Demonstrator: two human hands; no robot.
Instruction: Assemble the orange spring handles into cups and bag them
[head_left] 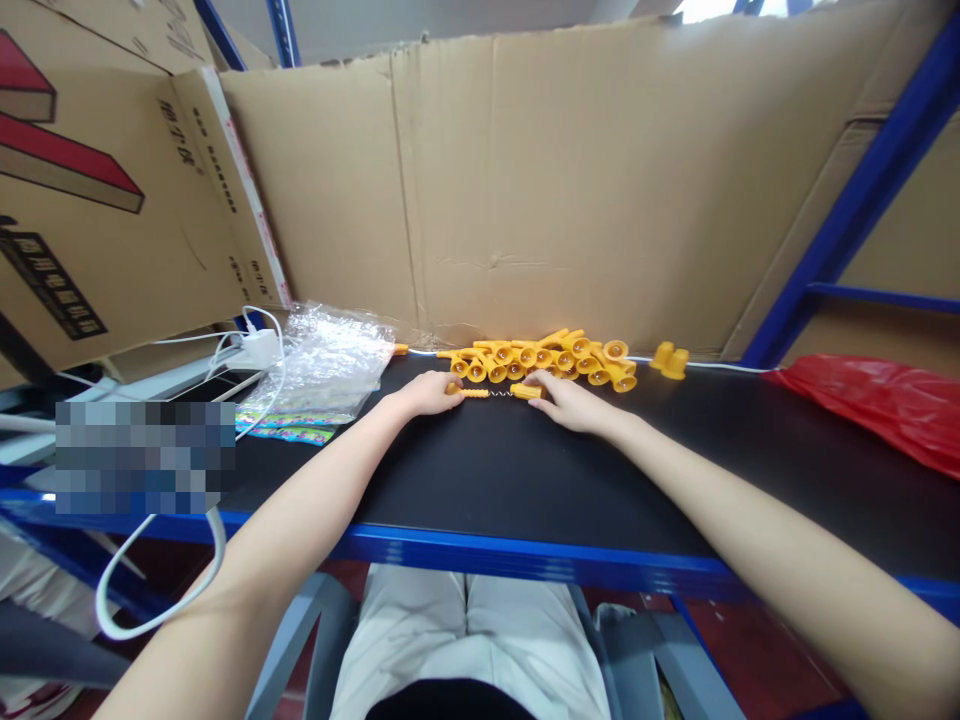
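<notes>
My left hand [435, 393] is closed around one end of a thin yellow ridged rod [475, 393]. Between the hands runs a silvery spiral wire [500, 394], in line with the rod. My right hand [568, 402] pinches a thicker yellow ridged piece [526, 392] at the other end of the wire. Whether the wire reaches inside that piece I cannot tell. Just behind both hands lies a heap of yellow cone-ended pieces [543, 356] with thin stems, their open cups mostly facing me.
Two yellow caps [670, 361] stand right of the heap. Clear plastic bags [326, 355] and a white charger with cables [260, 347] lie at the left. A red plastic bag [885, 400] covers the right side. Cardboard [585, 190] walls the back of the black tabletop [480, 480].
</notes>
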